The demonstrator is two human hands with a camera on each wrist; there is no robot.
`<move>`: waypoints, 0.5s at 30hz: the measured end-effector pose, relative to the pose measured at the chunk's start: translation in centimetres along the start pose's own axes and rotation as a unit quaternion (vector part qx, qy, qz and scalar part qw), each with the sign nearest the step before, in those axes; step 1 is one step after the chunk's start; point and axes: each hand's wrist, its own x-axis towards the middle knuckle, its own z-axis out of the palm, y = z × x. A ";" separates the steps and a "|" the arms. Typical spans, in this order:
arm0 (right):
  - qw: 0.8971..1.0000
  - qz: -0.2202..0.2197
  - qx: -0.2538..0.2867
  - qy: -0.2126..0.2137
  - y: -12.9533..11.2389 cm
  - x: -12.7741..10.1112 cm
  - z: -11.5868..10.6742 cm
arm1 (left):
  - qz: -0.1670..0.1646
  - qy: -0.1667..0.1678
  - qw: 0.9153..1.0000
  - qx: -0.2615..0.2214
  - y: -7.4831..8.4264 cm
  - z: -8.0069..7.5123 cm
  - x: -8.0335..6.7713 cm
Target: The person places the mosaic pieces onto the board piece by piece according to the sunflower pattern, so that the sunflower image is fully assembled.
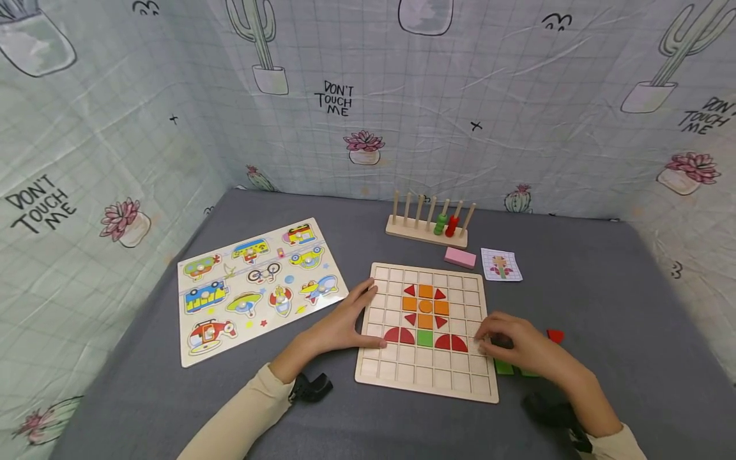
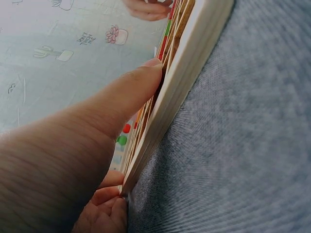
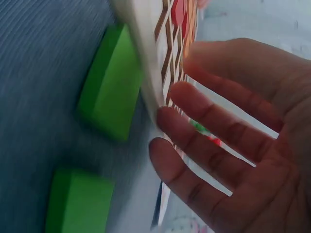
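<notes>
A wooden grid board (image 1: 425, 375) lies on the grey cloth. It carries orange squares, red triangles, red quarter rounds (image 1: 451, 344) and a green square (image 1: 425, 338) in a flower pattern. My left hand (image 1: 347, 324) rests flat on the board's left edge, its thumb (image 2: 131, 92) lying on top of the board (image 2: 187, 77). My right hand (image 1: 501, 340) hovers at the right edge near the red quarter round, its fingers (image 3: 218, 126) loosely spread and holding nothing. Green blocks (image 3: 112, 92) lie on the cloth beside the board's edge (image 3: 141, 53), and a red piece (image 1: 555, 335) lies nearby.
A vehicle peg puzzle (image 1: 259, 284) lies to the left. Behind the board are a wooden peg rack (image 1: 428, 225) with a green and a red bead, a pink block (image 1: 460, 257) and a pattern card (image 1: 501, 264). Printed cloth walls enclose three sides.
</notes>
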 end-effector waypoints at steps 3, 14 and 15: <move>1.000 -0.010 -0.005 0.003 0.6 -1.1 -0.5 | 0.002 -0.001 1.000 0.000 0.0 0.1 0.1; 0.999 0.028 0.004 -0.045 1.9 -3.0 -1.4 | 0.001 0.000 1.000 0.001 0.0 0.0 -0.1; 0.998 0.028 0.006 -0.048 1.9 -3.0 -1.4 | 0.002 0.000 1.000 0.001 0.0 0.0 -0.1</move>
